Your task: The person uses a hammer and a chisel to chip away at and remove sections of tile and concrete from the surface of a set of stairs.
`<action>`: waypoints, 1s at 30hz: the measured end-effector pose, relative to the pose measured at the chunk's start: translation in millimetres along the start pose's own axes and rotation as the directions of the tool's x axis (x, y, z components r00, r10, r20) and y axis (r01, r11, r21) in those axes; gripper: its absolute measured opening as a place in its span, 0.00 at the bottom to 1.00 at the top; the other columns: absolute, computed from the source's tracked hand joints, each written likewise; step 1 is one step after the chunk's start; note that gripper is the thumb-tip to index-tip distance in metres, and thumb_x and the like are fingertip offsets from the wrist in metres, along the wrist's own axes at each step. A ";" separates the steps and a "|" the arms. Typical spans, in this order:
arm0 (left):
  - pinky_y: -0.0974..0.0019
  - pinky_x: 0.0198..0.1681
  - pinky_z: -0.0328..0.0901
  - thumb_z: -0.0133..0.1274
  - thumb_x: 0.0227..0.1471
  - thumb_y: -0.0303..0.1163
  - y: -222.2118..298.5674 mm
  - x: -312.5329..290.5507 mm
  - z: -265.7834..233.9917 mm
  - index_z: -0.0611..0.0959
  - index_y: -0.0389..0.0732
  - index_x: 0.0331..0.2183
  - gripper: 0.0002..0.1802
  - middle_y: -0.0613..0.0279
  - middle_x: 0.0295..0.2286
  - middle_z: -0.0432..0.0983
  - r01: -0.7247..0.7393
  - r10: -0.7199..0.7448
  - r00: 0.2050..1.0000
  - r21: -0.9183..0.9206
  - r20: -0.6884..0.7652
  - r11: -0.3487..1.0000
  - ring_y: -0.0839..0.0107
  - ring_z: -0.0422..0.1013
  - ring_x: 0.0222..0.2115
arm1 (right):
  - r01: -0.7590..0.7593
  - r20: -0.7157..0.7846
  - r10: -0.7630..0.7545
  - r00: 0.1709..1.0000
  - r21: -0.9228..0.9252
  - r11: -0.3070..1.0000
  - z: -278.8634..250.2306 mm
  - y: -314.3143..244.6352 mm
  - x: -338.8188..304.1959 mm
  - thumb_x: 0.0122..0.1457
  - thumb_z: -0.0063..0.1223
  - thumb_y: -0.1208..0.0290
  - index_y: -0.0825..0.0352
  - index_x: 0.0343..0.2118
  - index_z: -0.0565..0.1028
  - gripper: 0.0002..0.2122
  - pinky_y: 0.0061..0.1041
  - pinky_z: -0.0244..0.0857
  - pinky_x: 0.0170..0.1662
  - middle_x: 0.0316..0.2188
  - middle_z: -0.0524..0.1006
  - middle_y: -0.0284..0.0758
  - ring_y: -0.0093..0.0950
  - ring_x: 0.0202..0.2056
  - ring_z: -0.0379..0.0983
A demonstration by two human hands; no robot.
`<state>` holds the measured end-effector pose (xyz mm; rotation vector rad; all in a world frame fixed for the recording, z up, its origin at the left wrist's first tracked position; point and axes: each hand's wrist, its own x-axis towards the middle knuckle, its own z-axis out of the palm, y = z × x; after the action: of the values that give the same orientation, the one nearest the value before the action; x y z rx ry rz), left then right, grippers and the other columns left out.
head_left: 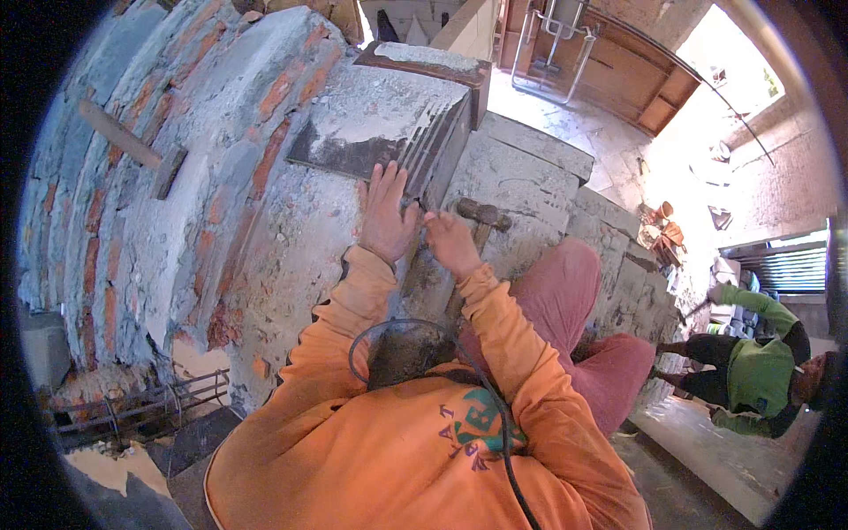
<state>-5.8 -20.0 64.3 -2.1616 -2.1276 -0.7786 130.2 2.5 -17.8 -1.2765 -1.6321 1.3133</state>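
Note:
My left hand (386,215) lies with fingers stretched out at the front edge of a dark, dust-covered tile (340,150) on a step. Grooved lines run along that tile's right side. Close beside it, my right hand (450,243) is closed at the tile's near corner, fingers pinched; what they hold is too small to make out. A hammer (484,215) rests on the step just right of my right hand, its handle running down behind my forearm. Another hammer (168,172) with a wooden handle lies on the broken masonry to the left.
Rough brick and mortar (221,177) rises on the left, with rebar (141,399) below it. Dusty steps (530,177) descend to the right. A black cable (495,397) hangs across my chest. A person in green (761,389) is at the far right, near stacked materials.

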 end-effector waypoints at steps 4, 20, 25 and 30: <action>0.42 0.60 0.36 0.51 0.47 0.32 5.1 5.4 -5.5 0.64 0.37 0.55 0.32 0.52 0.58 0.53 0.006 -0.006 1.000 -0.021 -0.024 1.000 0.51 0.44 0.60 | 0.008 0.131 -0.018 0.991 0.081 0.997 -45.0 -33.3 -3.3 0.62 0.40 0.62 0.68 0.27 0.73 0.15 0.21 0.55 0.21 0.14 0.66 0.27 0.17 0.18 0.62; 0.44 0.61 0.36 0.49 0.40 0.27 -3.0 6.5 0.3 0.64 0.34 0.53 0.34 0.44 0.57 0.52 0.053 -0.060 0.990 -0.059 -0.124 0.997 0.43 0.42 0.60 | -0.038 0.120 0.026 0.992 0.095 0.995 -52.6 -37.6 -16.9 0.61 0.41 0.63 0.72 0.28 0.70 0.15 0.31 0.59 0.28 0.18 0.67 0.42 0.31 0.20 0.61; 0.43 0.61 0.37 0.48 0.40 0.28 -2.1 1.7 4.5 0.64 0.33 0.53 0.35 0.43 0.57 0.52 0.031 -0.032 0.995 -0.018 -0.092 0.999 0.42 0.42 0.59 | 0.117 -0.004 -0.118 0.993 -0.060 0.991 -44.2 -34.4 -21.6 0.61 0.37 0.60 0.72 0.31 0.69 0.17 0.41 0.60 0.34 0.26 0.71 0.50 0.48 0.30 0.67; 0.44 0.61 0.37 0.48 0.40 0.28 -13.5 -0.2 13.6 0.63 0.32 0.54 0.35 0.42 0.56 0.52 -0.032 0.035 0.993 0.033 -0.116 0.999 0.41 0.42 0.59 | 0.222 0.022 -0.221 0.975 -0.139 0.965 -46.5 -26.9 -16.5 0.61 0.36 0.58 0.72 0.31 0.69 0.18 0.43 0.60 0.37 0.28 0.72 0.52 0.51 0.33 0.68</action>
<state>-13.9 -14.5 47.8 -2.0759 -2.0286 -0.8419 170.3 0.5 21.5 -1.1312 -1.8409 1.0833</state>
